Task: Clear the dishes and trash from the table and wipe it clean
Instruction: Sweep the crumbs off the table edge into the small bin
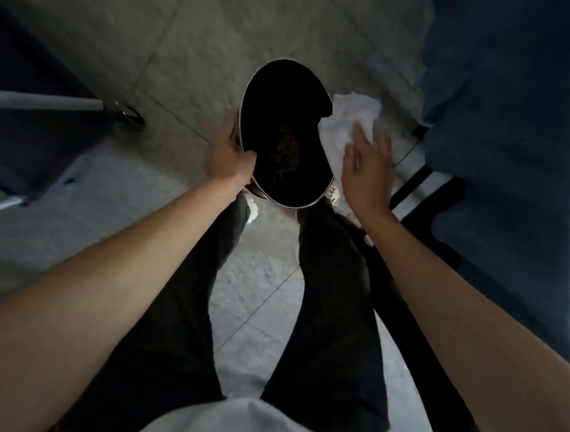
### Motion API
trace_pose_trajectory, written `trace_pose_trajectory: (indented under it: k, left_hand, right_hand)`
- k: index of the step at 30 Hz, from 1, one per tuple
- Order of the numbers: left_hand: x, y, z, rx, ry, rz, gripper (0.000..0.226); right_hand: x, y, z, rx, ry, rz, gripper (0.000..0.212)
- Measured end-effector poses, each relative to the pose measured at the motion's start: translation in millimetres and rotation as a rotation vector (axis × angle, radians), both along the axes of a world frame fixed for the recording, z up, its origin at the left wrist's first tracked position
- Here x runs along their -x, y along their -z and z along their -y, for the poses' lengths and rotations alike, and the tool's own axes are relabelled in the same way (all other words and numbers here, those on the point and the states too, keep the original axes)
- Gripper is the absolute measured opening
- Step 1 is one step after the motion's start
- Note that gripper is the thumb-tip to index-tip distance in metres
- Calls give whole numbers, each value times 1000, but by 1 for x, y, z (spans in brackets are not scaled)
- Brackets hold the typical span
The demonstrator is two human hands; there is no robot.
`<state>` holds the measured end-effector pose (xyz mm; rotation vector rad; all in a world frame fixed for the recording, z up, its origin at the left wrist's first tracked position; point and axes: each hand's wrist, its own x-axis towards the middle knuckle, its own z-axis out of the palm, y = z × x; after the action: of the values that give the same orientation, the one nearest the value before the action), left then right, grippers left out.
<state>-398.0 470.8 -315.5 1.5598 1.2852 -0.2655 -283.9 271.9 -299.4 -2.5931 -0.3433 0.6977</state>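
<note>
Above the grey tiled floor [193, 42], the left hand [229, 154] grips the rim of a black plate [281, 117], thumb hooked over its edge, and holds it tilted in front of the person's legs. Crumbs speckle the plate's middle. Just beside it, the right hand [365, 173], fingers spread and straight, touches a white cloth [350, 120] at the plate's right edge.

One dark plate [280, 140] with a pale rim sits at center. One white cloth [346, 120] lies at its 3 o'clock. Two hands show: the left hand [229, 154] at the plate's 9 o'clock, the right hand [367, 173] at 4 o'clock. Two shoes peek out at 6 o'clock: one [253, 208], another [333, 193].
</note>
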Motion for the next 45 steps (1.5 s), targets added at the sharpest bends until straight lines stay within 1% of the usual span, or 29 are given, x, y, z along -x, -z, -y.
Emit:
trace_pose_trajectory:
  k: [3,7,11,13,16,18,22,25,27,28,31,34,37,39,42,43,45]
  left_hand:
    - [-1,57,-6,85,-44,39,70]
    - [4,133,-10,158,-89,64,75]
    - [10,178,-14,169,-108,73,79]
    - [18,195,-16,182,-116,83,76]
    - [28,211,-14,218,-168,98,81]
    - [36,217,-13,202,-164,101,81]
    - [60,233,-10,161,-163,92,78]
    - [68,240,-8,109,-115,91,76]
    - [64,237,-10,129,-97,41,68]
    - [61,234,-10,146,-94,1,65]
    - [55,213,-10,247,-96,-114,71]
    - [40,168,-7,283,-116,-164,65]
    - [12,104,-6,347,-187,-113,39]
    - [-3,50,-7,482,-259,-17,39]
    - [-16,-29,-17,657,-290,124,24]
    - [-19,-54,-20,710,-316,153,25]
    - [-20,-104,-25,823,-359,225,34]
  right_hand:
    - [3,46,-7,47,-18,-6,44]
    - [17,93,-14,42,-13,-39,42]
    - [29,135,-20,5,-32,-44,41]
    - [32,152,-22,-1,-43,-42,41]
    - [33,169,-24,-2,-54,-34,40]
    - [34,175,-23,-9,-79,-28,41]
    - [37,183,-24,-15,-131,-33,42]
    - [42,184,-24,-29,-149,-44,42]
    - [45,181,-24,-33,-159,-52,42]
    - [46,178,-24,-33,-165,-55,42]
    - [47,158,-25,-34,-164,-68,42]
    - [47,120,-30,-55,-171,-66,42]
    - [45,67,-41,-82,-189,-45,42]
    - [45,26,-52,-112,-177,-46,42]
    - [44,-44,-69,-193,-152,-15,41]
    - [44,-69,-76,-209,-146,14,40]
    - [43,-117,-88,-235,-119,34,39]
